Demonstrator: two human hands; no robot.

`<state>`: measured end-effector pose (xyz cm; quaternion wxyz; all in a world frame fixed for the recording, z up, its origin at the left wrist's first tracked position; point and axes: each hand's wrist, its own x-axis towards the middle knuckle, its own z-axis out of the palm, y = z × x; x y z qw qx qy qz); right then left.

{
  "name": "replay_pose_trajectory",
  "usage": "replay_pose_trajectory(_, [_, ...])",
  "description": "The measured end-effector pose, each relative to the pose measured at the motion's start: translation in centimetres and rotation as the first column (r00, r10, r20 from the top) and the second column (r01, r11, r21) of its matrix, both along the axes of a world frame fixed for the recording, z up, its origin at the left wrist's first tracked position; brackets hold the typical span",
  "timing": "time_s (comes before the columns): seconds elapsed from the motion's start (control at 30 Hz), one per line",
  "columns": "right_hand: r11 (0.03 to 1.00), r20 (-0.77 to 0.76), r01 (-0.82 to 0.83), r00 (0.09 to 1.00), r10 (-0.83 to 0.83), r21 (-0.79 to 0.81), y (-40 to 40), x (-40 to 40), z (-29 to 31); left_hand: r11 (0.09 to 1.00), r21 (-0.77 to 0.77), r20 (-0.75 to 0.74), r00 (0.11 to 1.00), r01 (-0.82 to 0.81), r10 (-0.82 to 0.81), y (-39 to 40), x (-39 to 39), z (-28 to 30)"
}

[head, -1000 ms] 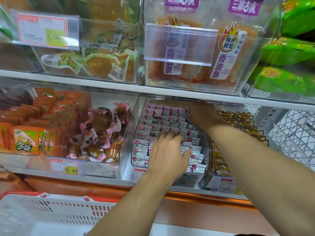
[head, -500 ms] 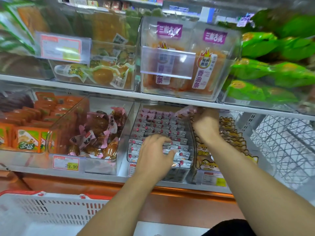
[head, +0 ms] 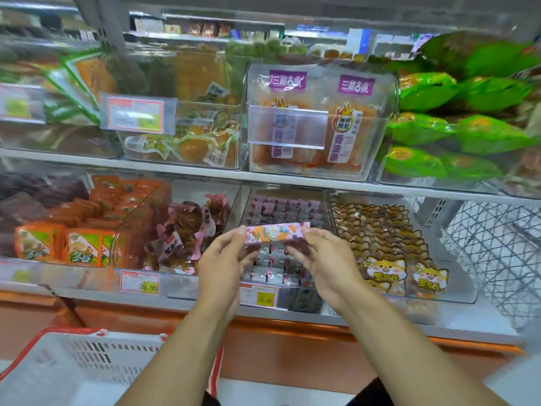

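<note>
While left hand [head: 223, 260] and right hand [head: 326, 259] pinch the pink snack packet [head: 273, 233] by its ends, fingers curled on it, it hangs before its bin [head: 248, 206] at twelve o'clock. Inspection step, I'd judge; next, carry it down to the basket [head: 87, 361] at seven o'clock.

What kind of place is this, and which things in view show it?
Probably a shop's snack aisle: clear snack bins on shelves, a price tag reading 29.90, and a shopping basket below. The left hand and right hand hold a pink packet.
</note>
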<state>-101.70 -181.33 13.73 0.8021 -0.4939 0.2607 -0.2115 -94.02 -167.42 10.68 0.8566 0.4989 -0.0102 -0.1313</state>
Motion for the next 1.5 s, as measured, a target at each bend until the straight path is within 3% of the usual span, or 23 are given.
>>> replay_pose_trajectory(0.4, [0.996,0.022,-0.037,0.999,0.035,0.078,-0.9,0.7,-0.8,0.981,-0.188,-0.093,0.993,0.051,-0.069,-0.1,0.9,0.5])
replay_pose_trajectory(0.73, [0.995,0.008,-0.061,0.998,0.06,0.081,-2.0,-0.1,-0.9,0.994,0.06,0.02,0.996,-0.092,0.091,-1.3,0.2,0.4])
replay_pose_trajectory(0.8, [0.996,0.02,-0.09,0.996,0.09,0.018,-1.9,-0.3,-1.0,0.991,0.069,0.002,0.993,-0.114,0.114,-1.2,0.3,0.3])
replay_pose_trajectory(0.97, [0.902,0.004,-0.232,0.968,0.251,-0.363,-2.0,-0.8,-1.5,0.996,0.03,-0.022,0.996,-0.081,0.082,-0.9,0.7,0.2])
replay_pose_trajectory(1.07, [0.88,-0.021,-0.21,0.975,0.223,-0.426,-1.8,-0.7,-1.5,0.997,0.067,-0.012,0.999,-0.04,0.041,-1.0,0.7,-0.1])
replay_pose_trajectory(1.3, [0.945,-0.011,-0.166,0.985,0.17,-0.282,-2.3,-0.3,-1.7,0.99,0.102,0.136,0.984,0.102,-0.115,-1.0,0.6,0.0])
replay_pose_trajectory(1.5, [0.947,0.024,-0.232,0.97,0.243,-0.222,-3.0,-0.3,-1.6,0.986,0.123,0.093,0.988,0.11,-0.121,-1.2,0.6,-0.3])
